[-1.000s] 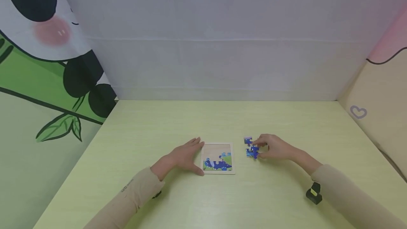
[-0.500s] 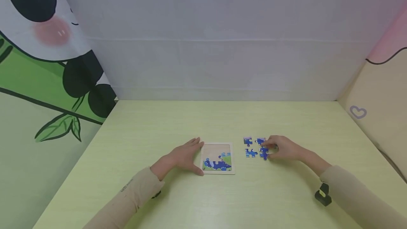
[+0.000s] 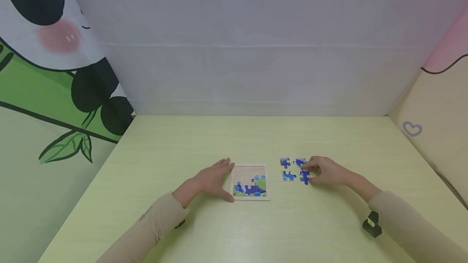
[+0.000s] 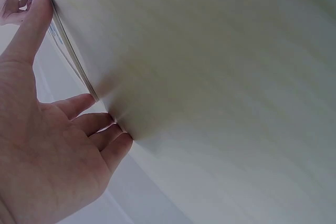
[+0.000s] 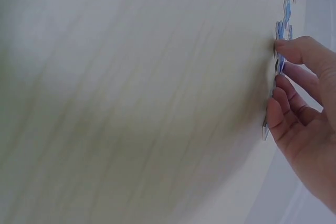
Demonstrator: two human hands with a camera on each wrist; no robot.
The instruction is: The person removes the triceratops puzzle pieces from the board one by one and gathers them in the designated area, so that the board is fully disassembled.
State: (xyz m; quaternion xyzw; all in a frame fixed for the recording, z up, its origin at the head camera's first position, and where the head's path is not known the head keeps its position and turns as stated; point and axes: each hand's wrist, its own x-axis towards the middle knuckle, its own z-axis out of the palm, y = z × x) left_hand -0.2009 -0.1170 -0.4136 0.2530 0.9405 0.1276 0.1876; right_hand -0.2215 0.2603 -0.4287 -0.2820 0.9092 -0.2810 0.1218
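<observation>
Since a second ago, the near-right puzzle piece [image 3: 304, 177] has slid right on the counter [image 3: 292, 226]. The right hand [image 3: 324, 169] pinches it from the right; leftward lies the puzzle tray [image 3: 244, 172], touched by the spread left hand [image 3: 212, 180].

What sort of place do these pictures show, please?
Probably a play or activity area for children, judging by the large cartoon face decorating the left side, the unfinished dinosaur jigsaw puzzle, and the pale table beneath it.

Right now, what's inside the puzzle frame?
Blue dinosaur pieces along the near edge and partway up the right side; bare board elsewhere. What's under the pieces is covered.
</observation>
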